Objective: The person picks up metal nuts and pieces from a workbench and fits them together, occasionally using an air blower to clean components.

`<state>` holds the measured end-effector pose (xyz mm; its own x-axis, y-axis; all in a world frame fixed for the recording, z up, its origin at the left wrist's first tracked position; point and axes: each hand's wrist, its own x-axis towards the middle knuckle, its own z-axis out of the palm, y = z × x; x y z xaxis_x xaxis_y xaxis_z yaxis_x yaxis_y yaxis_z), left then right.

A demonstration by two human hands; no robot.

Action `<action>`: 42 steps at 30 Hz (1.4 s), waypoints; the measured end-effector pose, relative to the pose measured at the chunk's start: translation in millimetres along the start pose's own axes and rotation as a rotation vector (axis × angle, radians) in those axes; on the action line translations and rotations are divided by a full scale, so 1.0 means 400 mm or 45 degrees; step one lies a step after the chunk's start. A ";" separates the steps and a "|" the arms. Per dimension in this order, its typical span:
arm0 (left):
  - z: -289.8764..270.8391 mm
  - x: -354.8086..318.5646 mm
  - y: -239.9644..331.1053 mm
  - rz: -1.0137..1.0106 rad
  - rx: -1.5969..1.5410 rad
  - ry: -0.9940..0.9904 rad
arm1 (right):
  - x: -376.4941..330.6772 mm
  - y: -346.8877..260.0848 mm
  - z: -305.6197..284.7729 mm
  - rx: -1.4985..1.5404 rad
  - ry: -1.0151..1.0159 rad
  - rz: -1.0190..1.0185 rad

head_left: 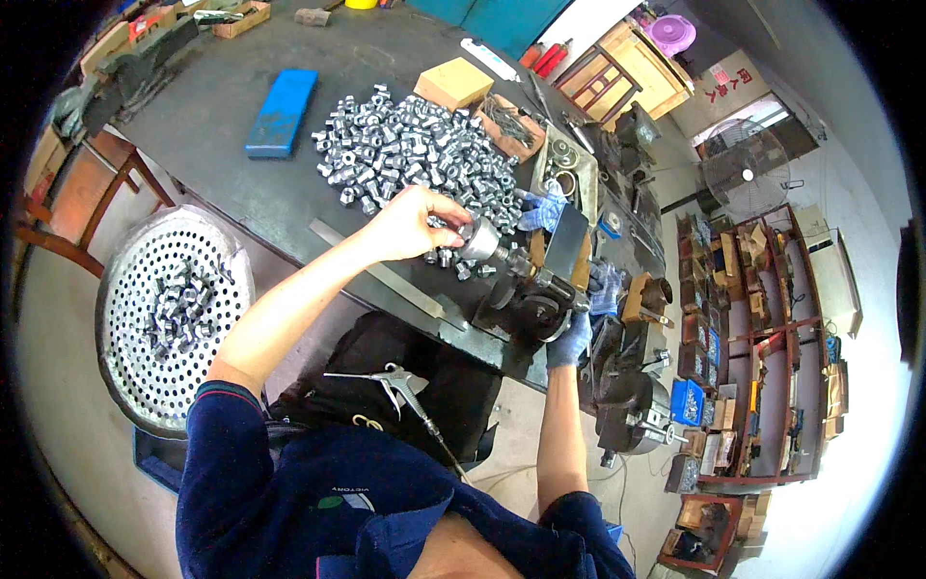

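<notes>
Left hand [410,224] bare, fingers curled, pinching one small metal fitting [476,238] at the fingertips, held right against the nose of the bench machine [540,299]. Right hand [577,323] in a blue-grey knit glove, closed around the machine's handle, lower right of the fitting. Another gloved hand [545,207] shows just behind the machine.

Fitting is short, shiny, cylindrical with a stepped end. Just beyond the left hand, a heap of the same silvery fittings [415,150] spreads over the dark worktable [212,96]; strays lie touching the machine base. Table edge runs diagonally under the left forearm, flat steel strip [386,275] along it.

Bare table only at the far left, around a blue flat box [282,111]. Cardboard box [453,83] behind the heap. Left of the person, a round perforated metal tray [145,318] holds a few fittings. Air blow gun [391,381] rests on the lap
</notes>
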<state>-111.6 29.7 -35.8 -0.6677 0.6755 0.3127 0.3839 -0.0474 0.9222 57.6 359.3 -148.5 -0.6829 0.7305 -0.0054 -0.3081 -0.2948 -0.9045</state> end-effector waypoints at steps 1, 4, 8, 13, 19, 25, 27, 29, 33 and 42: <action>-0.002 -0.004 -0.003 0.015 0.006 -0.002 | -0.032 -0.010 0.007 0.091 -0.058 0.049; -0.006 0.000 -0.020 0.034 -0.032 -0.017 | -0.097 -0.049 0.011 0.138 -0.137 0.077; -0.003 0.008 -0.033 0.004 -0.127 -0.034 | -0.079 -0.041 0.001 0.235 -0.162 0.154; 0.012 0.012 -0.038 -0.168 -0.471 -0.059 | 0.074 0.005 -0.007 -0.081 -0.045 -0.112; 0.004 0.007 -0.027 -0.230 -0.426 -0.069 | 0.145 -0.128 0.109 -0.306 0.161 -0.397; 0.000 0.001 -0.056 -0.268 -0.593 -0.064 | -0.093 -0.262 0.154 -0.044 0.023 -0.349; 0.001 0.002 -0.058 -0.274 -0.589 -0.053 | -0.144 -0.248 0.123 -0.010 0.044 -0.327; 0.002 -0.003 -0.059 -0.288 -0.654 -0.026 | -0.184 -0.209 0.092 0.000 0.095 -0.259; -0.001 -0.008 -0.061 -0.288 -0.633 0.027 | -0.124 -0.077 -0.037 0.111 0.012 0.145; -0.147 -0.174 -0.016 -0.342 -0.255 0.201 | 0.130 -0.140 0.099 -0.214 0.179 -0.312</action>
<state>-105.1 -60.5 -50.0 -0.8237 0.5626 0.0705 0.0596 -0.0378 0.9975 13.2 389.5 -81.1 -0.5000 0.8486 0.1727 -0.3302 -0.0024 -0.9439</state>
